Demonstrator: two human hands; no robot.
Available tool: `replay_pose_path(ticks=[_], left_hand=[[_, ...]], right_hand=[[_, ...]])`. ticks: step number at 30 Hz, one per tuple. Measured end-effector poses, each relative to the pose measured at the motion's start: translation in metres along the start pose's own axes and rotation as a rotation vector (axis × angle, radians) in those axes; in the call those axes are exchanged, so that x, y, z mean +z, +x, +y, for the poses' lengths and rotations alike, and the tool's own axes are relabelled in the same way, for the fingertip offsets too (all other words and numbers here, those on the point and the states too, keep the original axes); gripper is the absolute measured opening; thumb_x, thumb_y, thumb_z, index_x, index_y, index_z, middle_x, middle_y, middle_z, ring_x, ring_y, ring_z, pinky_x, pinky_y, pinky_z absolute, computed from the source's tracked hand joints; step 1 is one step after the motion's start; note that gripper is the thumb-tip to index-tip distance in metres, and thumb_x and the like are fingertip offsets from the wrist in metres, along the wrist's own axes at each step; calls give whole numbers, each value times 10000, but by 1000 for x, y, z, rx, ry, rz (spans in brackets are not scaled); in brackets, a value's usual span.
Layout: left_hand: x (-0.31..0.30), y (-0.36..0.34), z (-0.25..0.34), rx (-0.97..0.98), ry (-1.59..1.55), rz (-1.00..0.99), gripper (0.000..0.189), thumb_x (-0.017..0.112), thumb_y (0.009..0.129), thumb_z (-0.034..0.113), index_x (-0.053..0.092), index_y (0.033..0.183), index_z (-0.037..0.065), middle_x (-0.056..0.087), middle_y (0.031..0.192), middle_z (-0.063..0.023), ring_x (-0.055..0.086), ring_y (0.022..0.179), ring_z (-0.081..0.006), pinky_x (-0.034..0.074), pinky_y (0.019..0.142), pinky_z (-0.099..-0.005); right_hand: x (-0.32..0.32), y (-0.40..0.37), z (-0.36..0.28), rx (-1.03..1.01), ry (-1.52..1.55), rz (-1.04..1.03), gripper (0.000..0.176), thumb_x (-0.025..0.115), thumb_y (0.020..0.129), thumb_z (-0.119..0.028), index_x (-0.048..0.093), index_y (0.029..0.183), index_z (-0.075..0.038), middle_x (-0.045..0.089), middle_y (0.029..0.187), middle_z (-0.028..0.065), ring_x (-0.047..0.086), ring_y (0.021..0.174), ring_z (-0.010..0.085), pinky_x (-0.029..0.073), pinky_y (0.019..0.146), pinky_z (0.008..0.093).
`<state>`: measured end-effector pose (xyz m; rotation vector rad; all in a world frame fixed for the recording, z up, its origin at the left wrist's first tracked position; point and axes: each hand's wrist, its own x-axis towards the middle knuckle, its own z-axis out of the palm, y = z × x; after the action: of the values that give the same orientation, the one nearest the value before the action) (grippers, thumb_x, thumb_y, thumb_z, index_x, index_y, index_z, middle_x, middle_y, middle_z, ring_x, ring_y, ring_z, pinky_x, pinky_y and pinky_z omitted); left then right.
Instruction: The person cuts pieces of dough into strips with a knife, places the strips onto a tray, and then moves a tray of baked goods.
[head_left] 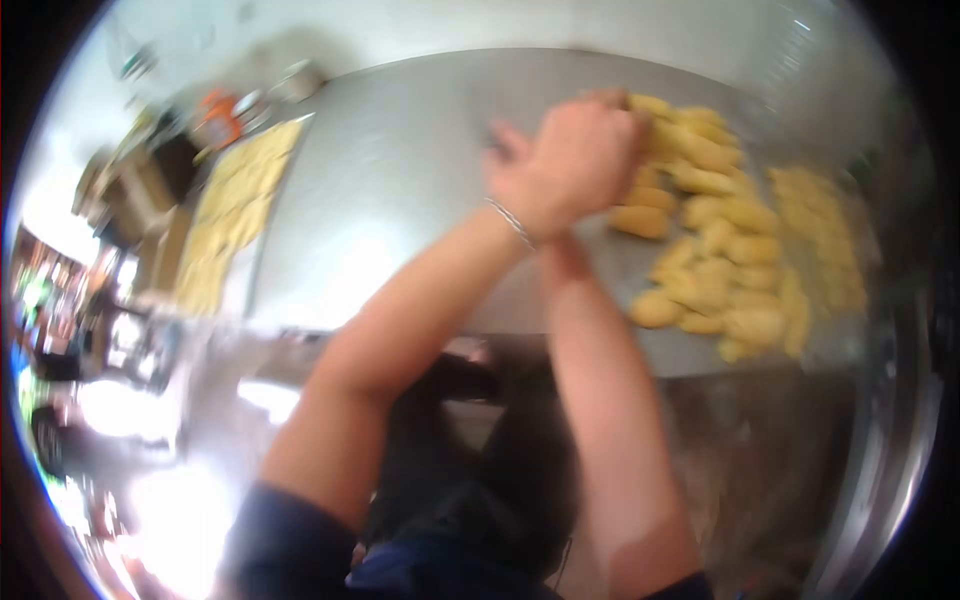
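My arms cross over the metal table. My left hand (592, 150), with a thin bracelet at the wrist, reaches to the right, its fingers curled at the near-left side of a heap of yellow dough pieces (735, 255). What those fingers hold, if anything, is hidden. Under the left wrist passes my right forearm, and my right hand (508, 165) is mostly covered. Blurred fingers poke out to the left, beside a small dark thing I cannot make out. A few dough pieces (643, 210) lie just below the left hand.
Flat yellow pieces cover a tray (232, 285) on the left of the metal table (400, 150). More yellow pieces (820, 235) lie at the far right. Cardboard boxes (145, 195), an orange container (218, 118) and a pale cup (300, 80) stand at the back left.
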<state>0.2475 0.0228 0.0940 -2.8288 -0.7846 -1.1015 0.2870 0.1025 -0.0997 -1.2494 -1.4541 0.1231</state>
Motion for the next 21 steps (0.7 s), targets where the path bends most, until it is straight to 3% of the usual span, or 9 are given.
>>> replay_pose_path(ticks=[3, 6, 7, 10, 13, 14, 17, 20, 21], left_hand=[[-49, -59, -19, -47, -40, 250, 299, 860, 863, 185, 803, 1145, 105, 741, 1079, -124, 742, 993, -401, 614, 862, -486], [-88, -129, -54, -223, 32, 285, 335, 913, 824, 218, 794, 1117, 105, 719, 1011, -114, 716, 959, -370, 586, 820, -468], [-95, -150, -64, -300, 53, 291, 340, 920, 820, 229, 791, 1108, 103, 716, 1002, -118, 711, 955, -368, 581, 814, -468], [-108, -201, -83, -497, 103, 228, 450, 966, 784, 288, 769, 1146, 108, 717, 984, -126, 697, 944, -360, 561, 848, -479], [-106, -230, -82, -549, 26, 121, 570, 1007, 740, 349, 743, 1183, 108, 723, 985, -126, 691, 981, -348, 542, 902, -494], [-107, -235, -84, -461, -11, 102, 673, 1036, 701, 373, 733, 1244, 114, 727, 989, -105, 686, 1012, -336, 528, 927, -490], [-109, -240, -92, -500, -218, 77, 683, 1035, 702, 351, 736, 1263, 100, 725, 1033, -104, 685, 1035, -340, 540, 968, -490], [-107, -234, -102, -606, -354, 131, 680, 1021, 726, 323, 735, 1296, 87, 714, 1169, -136, 682, 1135, -362, 541, 1057, -494], [-106, -234, -101, -557, -305, 146, 679, 1015, 733, 317, 732, 1305, 84, 702, 1225, -147, 673, 1184, -369, 537, 1077, -497]], right_hand=[[22, -7, 24, 48, 782, -67, 516, 731, 1070, -258, 623, 1558, -131, 708, 1387, 81, 663, 1328, 257, 527, 1100, 411], [-26, 16, -36, -95, -140, -32, 558, 781, 1020, -296, 684, 1525, -79, 796, 1237, 146, 752, 1149, 356, 588, 988, 424], [-30, 20, -53, 67, -121, -78, 567, 787, 1007, -300, 707, 1513, -58, 823, 1179, 176, 778, 1062, 391, 601, 945, 432], [-38, 25, -78, 313, -88, -124, 536, 762, 1018, -247, 715, 1513, -47, 847, 1114, 181, 797, 932, 325, 601, 893, 408], [-38, 25, -79, 334, -41, -142, 550, 741, 1026, -211, 689, 1549, -50, 839, 1022, 153, 759, 837, 225, 587, 828, 373], [-37, 25, -80, 341, -7, -146, 548, 738, 1027, -197, 685, 1551, -45, 829, 996, 144, 743, 817, 211, 584, 813, 366], [-40, 21, -80, 381, 77, -127, 545, 729, 1031, -156, 675, 1558, -30, 802, 919, 117, 693, 755, 171, 574, 768, 345], [-41, 19, -76, 344, 6, -115, 541, 722, 1036, -139, 671, 1562, -26, 815, 953, 117, 702, 784, 162, 575, 788, 342], [-44, 17, -77, 354, 12, -108, 538, 721, 1038, -139, 672, 1561, -26, 819, 970, 118, 707, 797, 164, 576, 797, 340]])
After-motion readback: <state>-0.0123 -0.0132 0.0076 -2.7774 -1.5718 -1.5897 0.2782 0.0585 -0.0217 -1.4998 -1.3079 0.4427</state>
